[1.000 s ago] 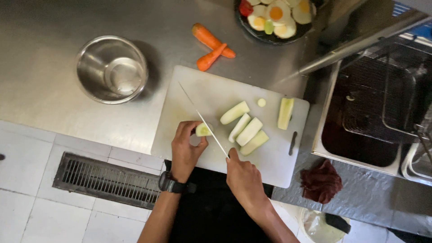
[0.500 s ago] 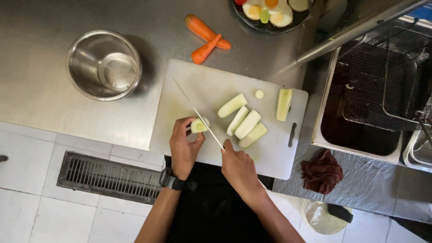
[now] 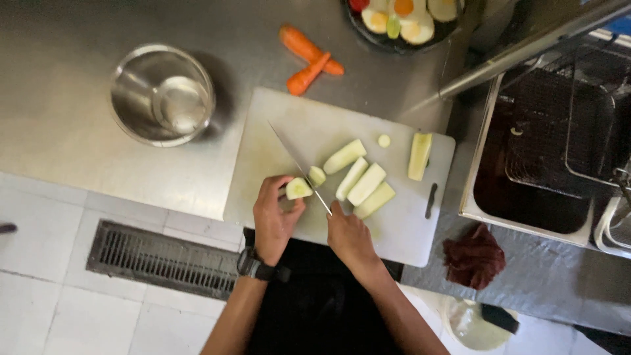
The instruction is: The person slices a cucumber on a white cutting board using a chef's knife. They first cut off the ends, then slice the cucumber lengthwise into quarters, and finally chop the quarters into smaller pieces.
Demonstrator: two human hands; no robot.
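While the right hand gripped the long steel knife and the left hand pinched a pale-green courgette stub, five cut pieces already lay on the white plastic board, little apparently left.

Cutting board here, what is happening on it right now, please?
A person is slicing a pale green vegetable on the white cutting board. The left hand holds a vegetable piece, and the right hand holds a knife beside it. Several cut pieces lie to the right. Two carrots and a metal bowl sit on the steel counter.

Dim, soft, perhaps slightly blurred.
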